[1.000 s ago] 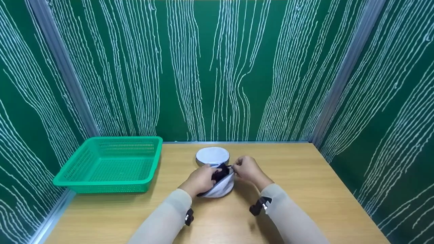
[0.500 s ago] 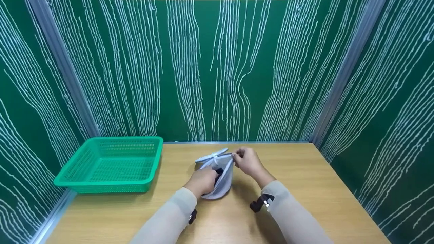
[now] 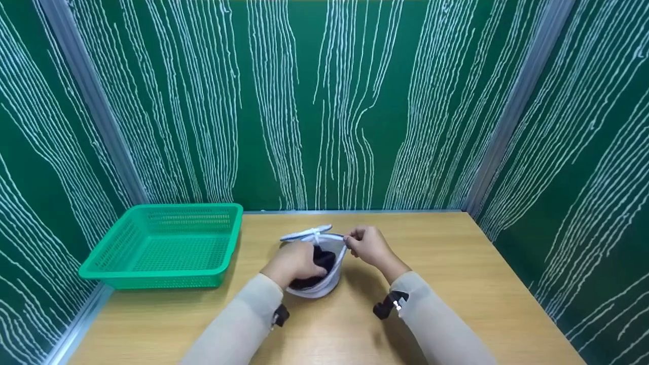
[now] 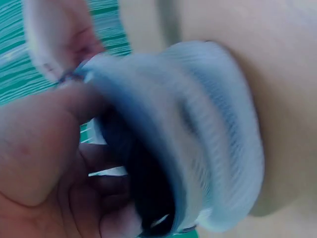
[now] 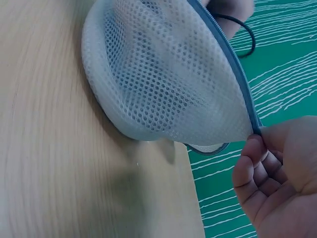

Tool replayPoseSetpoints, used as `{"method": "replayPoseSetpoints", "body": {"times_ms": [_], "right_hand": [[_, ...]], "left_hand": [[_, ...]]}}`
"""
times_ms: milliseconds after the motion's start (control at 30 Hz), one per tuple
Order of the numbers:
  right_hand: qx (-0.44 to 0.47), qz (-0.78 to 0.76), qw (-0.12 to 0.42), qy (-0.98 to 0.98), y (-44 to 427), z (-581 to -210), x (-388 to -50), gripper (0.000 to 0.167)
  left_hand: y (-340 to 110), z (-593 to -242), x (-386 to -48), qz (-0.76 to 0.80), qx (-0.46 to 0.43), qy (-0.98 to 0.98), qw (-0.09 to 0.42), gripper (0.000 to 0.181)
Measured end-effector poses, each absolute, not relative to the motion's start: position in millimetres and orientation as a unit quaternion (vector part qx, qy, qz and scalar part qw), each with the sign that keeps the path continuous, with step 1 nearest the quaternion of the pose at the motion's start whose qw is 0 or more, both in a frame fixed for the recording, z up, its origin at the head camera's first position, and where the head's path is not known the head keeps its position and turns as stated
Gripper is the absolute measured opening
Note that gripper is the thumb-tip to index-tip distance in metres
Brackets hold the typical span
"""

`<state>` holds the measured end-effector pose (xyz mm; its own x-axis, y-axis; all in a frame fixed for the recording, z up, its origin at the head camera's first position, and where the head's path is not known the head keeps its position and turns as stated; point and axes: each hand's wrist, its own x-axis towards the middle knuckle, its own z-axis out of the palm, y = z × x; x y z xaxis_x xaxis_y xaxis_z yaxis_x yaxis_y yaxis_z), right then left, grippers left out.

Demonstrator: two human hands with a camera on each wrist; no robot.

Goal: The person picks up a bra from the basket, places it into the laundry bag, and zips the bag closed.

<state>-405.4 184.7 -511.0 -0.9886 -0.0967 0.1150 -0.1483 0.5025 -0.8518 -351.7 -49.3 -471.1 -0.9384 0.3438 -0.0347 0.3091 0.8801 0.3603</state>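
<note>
A white mesh laundry bag (image 3: 334,283) with a dark zipped rim stands on the table, its mouth open and its round lid (image 3: 305,233) folded back behind. Inside it lies a black cloth item (image 3: 324,257), bunched up; its kind is hidden. My left hand (image 3: 294,261) reaches into the mouth, and the left wrist view shows its thumb and curled fingers around the black cloth (image 4: 148,183). A thin black cord (image 5: 247,37) loops out near that hand in the right wrist view. With thumb and forefinger, my right hand (image 3: 370,247) pinches the zipped rim at the right side.
A green plastic basket (image 3: 223,274) with slotted walls sits at the left on the wooden table (image 3: 431,263). Green panels (image 3: 350,192) with white wavy lines close off the back and both sides.
The bag's mouth has widened and the black cloth has gone down into it. My left hand dipped in, then shifted back and left. My right hand keeps its pinch on the rim.
</note>
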Motion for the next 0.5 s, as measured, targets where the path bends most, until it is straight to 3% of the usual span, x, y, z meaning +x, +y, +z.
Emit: {"method": "replayPoseSetpoints", "body": {"times_ms": [133, 267, 333, 500], "right_hand": [[0.073, 0.494, 0.023, -0.866, 184.1, -514.0, -405.3, 0.014], [0.078, 0.496, 0.021, -0.865, 184.5, -513.8, -405.5, 0.014], [0.075, 0.495, 0.02, -0.865, 185.7, -512.7, -405.1, 0.014], [0.056, 0.493, 0.004, -0.868, 187.6, -508.8, -405.1, 0.014]], "left_hand": [[-59.4, -463.1, -353.3, 0.234, 0.143, 0.962, 0.005, 0.035], [-75.9, -466.9, -358.4, 0.213, 0.059, 0.974, -0.043, 0.019], [-85.9, -472.0, -360.9, 0.199, 0.028, 0.979, -0.031, 0.023], [-107.5, -479.4, -365.9, 0.274, 0.018, 0.959, 0.074, 0.028]]}}
